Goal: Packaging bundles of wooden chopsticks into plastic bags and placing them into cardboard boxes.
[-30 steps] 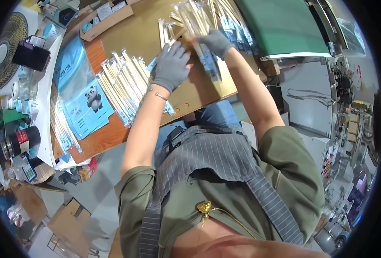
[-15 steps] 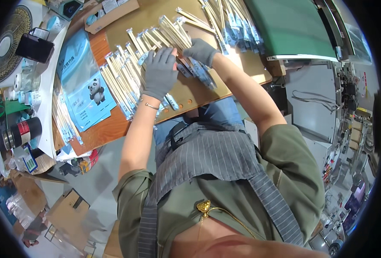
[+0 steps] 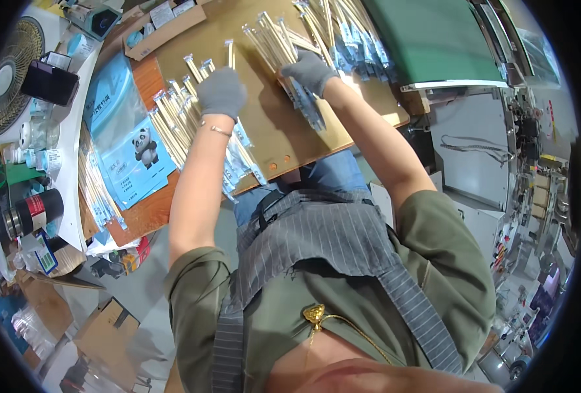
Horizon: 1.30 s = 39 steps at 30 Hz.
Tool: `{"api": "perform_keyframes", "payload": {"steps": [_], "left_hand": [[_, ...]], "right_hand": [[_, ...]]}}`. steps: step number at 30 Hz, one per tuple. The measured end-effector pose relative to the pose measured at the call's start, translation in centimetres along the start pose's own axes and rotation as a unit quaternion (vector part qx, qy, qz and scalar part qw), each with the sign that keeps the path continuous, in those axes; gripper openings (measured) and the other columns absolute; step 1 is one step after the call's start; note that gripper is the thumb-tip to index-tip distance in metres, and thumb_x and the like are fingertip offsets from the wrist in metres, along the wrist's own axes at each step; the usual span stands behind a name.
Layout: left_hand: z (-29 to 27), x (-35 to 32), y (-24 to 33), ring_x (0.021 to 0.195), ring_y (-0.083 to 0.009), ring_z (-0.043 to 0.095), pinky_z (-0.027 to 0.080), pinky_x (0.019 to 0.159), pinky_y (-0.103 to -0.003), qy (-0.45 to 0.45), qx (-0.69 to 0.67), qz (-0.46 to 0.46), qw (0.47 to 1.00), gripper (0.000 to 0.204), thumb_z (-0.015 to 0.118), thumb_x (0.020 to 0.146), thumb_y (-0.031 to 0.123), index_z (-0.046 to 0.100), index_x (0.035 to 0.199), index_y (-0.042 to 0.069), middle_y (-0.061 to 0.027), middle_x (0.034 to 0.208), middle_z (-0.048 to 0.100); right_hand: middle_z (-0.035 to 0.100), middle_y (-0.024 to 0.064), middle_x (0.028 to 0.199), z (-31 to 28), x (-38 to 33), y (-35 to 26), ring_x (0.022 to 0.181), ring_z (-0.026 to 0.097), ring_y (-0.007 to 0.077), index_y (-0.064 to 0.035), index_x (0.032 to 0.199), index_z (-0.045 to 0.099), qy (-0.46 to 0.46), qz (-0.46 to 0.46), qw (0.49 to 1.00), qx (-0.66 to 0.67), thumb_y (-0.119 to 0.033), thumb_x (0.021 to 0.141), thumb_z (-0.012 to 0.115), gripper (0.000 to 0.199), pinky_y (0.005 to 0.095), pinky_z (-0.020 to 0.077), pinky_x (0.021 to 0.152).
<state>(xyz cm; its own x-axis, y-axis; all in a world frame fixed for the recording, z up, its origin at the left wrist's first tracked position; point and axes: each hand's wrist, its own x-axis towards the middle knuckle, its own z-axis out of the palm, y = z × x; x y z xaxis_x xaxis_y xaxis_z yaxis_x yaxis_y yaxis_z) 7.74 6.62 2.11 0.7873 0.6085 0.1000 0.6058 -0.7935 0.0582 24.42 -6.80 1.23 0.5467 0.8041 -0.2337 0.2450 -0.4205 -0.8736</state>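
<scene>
Brown tabletop (image 3: 274, 137) — two gloved hands (image 3: 223, 92) (image 3: 310, 72), one stick bunch (image 3: 264, 42) at each

Smooth, pale wooden sticks (image 3: 269, 46) in glossy plastic wrappers (image 3: 309, 111) fill the upper centre, with matt cloth gloves (image 3: 222, 92), a smooth, faintly shiny tabletop (image 3: 264, 131), glossy plastic bags (image 3: 123, 167) at upper left and a dull cardboard box (image 3: 168, 35).

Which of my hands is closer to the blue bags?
Your left. The left hand is right of the blue bags, with wrapped sticks between. The right hand is farther right, holding a separate bundle.
</scene>
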Motion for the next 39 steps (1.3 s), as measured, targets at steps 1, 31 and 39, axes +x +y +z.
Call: {"api": "perform_keyframes", "payload": {"steps": [1, 31, 39], "left_hand": [[-0.3, -0.4, 0.1, 0.069, -0.0339, 0.063, 0.051, 0.065, -0.044, -0.040, -0.031, -0.032, 0.998, 0.020, 0.055, 0.074, 0.024, 0.059, 0.085, 0.008, -0.0139, 0.083, 0.064], [-0.5, -7.9, 4.0, 0.111, -0.0283, 0.050, 0.034, 0.099, -0.043, 0.128, -0.154, 0.218, 0.955, 0.032, 0.060, 0.079, 0.024, 0.060, 0.104, 0.004, -0.0138, 0.115, 0.057], [-0.7, -8.6, 2.5, 0.110, -0.0287, 0.052, 0.032, 0.103, -0.044, 0.061, -0.005, 0.175, 0.983, 0.040, 0.058, 0.083, 0.032, 0.060, 0.110, 0.002, -0.0130, 0.107, 0.062]], "right_hand": [[0.066, 0.0091, 0.086, -0.1, -0.1, 0.1, 0.080, 0.060, 0.0167, 0.0010, 0.096, 0.065, -0.018, 0.017, 0.999, 0.029, -0.019, 0.067, 0.069, 0.035, 0.0275, 0.0460, 0.073], [0.063, 0.0098, 0.067, -1.5, -2.5, -0.3, 0.056, 0.060, 0.0153, 0.0045, 0.079, 0.063, -0.063, 0.089, 0.979, 0.172, -0.009, 0.073, 0.068, 0.016, 0.0269, 0.0483, 0.053], [0.061, 0.0244, 0.104, -1.0, -1.1, -2.1, 0.098, 0.059, 0.0387, 0.0010, 0.108, 0.051, 0.007, -0.024, 0.974, -0.224, -0.052, 0.067, 0.070, 0.069, 0.0411, 0.0452, 0.086]]}}
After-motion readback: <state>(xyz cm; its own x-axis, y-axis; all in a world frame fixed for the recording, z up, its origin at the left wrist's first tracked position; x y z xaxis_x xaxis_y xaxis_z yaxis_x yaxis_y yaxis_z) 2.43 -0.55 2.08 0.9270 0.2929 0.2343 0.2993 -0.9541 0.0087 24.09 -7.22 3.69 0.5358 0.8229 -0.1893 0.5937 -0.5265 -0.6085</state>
